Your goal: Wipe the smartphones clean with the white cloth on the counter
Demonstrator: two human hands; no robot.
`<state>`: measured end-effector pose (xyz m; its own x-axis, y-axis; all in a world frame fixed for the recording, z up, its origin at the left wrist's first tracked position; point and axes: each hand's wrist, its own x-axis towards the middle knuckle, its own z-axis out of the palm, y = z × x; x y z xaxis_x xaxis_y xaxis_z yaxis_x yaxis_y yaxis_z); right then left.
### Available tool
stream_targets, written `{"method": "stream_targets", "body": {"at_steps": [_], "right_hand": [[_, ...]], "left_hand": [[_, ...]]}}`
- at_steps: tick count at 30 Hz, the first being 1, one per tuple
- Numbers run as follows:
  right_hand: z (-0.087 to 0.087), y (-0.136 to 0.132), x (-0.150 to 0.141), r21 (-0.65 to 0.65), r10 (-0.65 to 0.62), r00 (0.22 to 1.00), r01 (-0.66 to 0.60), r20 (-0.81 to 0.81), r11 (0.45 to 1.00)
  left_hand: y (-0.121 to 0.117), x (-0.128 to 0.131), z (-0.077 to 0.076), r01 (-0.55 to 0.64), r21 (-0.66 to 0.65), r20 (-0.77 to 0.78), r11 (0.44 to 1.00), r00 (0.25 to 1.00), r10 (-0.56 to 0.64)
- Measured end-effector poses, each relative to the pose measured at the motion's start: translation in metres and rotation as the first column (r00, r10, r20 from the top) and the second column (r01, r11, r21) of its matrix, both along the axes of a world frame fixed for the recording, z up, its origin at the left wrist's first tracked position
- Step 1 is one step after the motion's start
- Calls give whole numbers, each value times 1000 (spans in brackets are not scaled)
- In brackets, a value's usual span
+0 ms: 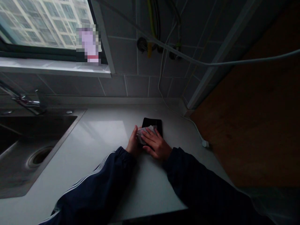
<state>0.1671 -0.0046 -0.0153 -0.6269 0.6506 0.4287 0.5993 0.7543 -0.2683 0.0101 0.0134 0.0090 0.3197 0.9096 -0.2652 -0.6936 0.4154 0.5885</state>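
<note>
A flat black rectangular object (152, 121) lies on the pale countertop; its exact kind cannot be made out in the dim light. My left hand (133, 142) grips its left edge, thumb pointing up and fingers partly hidden. My right hand (157, 144) is on top of a crumpled whitish tissue or cloth (142, 132), pressing it against the black surface with extended fingers. The two hands are close together, and the tissue covers the lower middle of the black object.
On the left is a steel sink (56, 150) with a chrome faucet (29, 101). A white cable (197, 126) ends in a plug (205, 144) on the right of the counter, beside a brown wooden panel (253, 125). Another white cable (211, 64) crosses above.
</note>
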Motion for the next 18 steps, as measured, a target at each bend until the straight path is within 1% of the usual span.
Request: {"method": "stream_targets", "body": {"at_steps": [1, 3, 6, 8, 10, 12, 14, 16, 18], "right_hand": [[0, 2, 2, -1, -15, 1000, 15, -8, 1000], [0, 5, 7, 9, -62, 998, 62, -31, 998], [2, 7, 12, 44, -155, 985, 159, -80, 986], [4, 7, 14, 54, -211, 971, 218, -108, 975], [6, 7, 16, 46, -236, 964, 243, -120, 969], [7, 7, 17, 30, -228, 967, 233, -117, 972], [8, 7, 17, 11, -206, 973, 208, -101, 978], [7, 5, 17, 1, -166, 982, 167, -89, 986], [4, 3, 15, 10, -111, 990, 113, -83, 994]], "left_hand": [[-1, 0, 1, 20, -3, 0, 1000, 1000, -20], [-3, -1, 0, 98, -20, 6, 995, 995, -98], [-7, -2, -2, 207, -43, -14, 977, 978, -208], [-9, -1, -4, 224, -24, -46, 974, 973, -225], [-10, -1, -4, 221, 8, -68, 975, 973, -220], [-10, 0, -1, 220, 13, -73, 975, 973, -218], [-10, 0, 4, 226, -21, -65, 974, 972, -226], [-10, 0, 8, 244, -65, -40, 968, 968, -247], [-10, 0, 11, 249, -77, -9, 965, 968, -251]]}}
